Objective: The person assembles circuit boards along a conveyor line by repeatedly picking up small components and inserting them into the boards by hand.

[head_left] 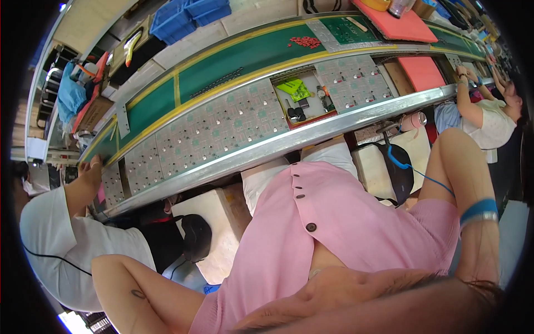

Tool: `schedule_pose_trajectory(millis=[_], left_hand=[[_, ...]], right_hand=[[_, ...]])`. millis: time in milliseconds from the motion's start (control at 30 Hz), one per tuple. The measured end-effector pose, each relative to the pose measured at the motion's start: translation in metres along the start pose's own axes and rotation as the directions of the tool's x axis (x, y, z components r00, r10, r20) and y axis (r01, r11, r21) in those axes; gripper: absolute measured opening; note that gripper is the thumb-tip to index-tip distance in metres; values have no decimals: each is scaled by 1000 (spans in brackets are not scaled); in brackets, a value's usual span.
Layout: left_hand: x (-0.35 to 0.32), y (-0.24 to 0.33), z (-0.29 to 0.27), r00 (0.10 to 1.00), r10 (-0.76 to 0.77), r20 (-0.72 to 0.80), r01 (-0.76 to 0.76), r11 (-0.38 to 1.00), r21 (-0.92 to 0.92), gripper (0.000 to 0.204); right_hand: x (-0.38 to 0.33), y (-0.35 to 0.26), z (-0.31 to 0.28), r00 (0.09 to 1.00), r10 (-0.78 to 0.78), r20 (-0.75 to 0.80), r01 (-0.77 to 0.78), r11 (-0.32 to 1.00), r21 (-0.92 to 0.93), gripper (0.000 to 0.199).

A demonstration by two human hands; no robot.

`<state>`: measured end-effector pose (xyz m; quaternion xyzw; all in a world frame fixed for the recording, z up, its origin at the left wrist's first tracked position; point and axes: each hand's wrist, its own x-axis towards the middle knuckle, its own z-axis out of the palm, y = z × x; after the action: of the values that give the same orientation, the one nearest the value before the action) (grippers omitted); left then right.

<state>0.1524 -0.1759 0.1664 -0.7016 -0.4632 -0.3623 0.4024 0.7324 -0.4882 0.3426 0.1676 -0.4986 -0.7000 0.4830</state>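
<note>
neither hand shows: both arms fold up toward the head, so i cannot tell whether the left hand or the right hand is open, closed or gripping anything. of the left, the forearm (117,303) leaves by the lower edge; of the right, the wrist shows, ringed by a blue wristband (477,209), with a thin blue cord (396,158) leading toward that arm.

ahead, past the pink top (356,211), the pale circuit-board panels (211,125) lie flat on the worktop, just behind its metal edge (239,155). one run is left of an open tray (311,123); another panel (353,83) lies just to its right.

i judge each panel thin, stiff and light for its breadth, smooth enough to slide, and likely to crack or flex if lifted by one corner. the small parts standing on top look easily bent or knocked, so the bare rims are the place to hold, a hand at each of two opposite sides, fingers clear of the parts.

farther out, the tray holds a yellow-green packet (293,88); behind runs a green belt (256,51) with small red pieces (305,42) on it. a co-worker's hand (90,166) is at the far left end.
</note>
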Motion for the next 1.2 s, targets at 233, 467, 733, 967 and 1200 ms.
schedule_pose_trajectory(millis=[233,467,733,967,1200], left_hand=[[-2,80,11,981,-113,-155,82,978,-194,55],[14,163,-20,938,-214,-275,126,944,-306,56],[18,272,-48,878,-448,168,461,696,-551,55],[-68,267,74,708,38,706,322,871,-370,57],[-76,262,95,557,170,813,192,926,-325,62]], right_hand=[[-90,-28,-31,826,562,38,-560,827,-51,14],[-219,-157,-75,-186,494,849,-915,228,-332,32],[-246,-264,-118,-736,246,631,-652,-9,-758,40],[-256,-254,-128,-829,345,440,-501,-109,-858,37],[-324,-203,-107,-835,331,439,-508,-157,-847,22]])
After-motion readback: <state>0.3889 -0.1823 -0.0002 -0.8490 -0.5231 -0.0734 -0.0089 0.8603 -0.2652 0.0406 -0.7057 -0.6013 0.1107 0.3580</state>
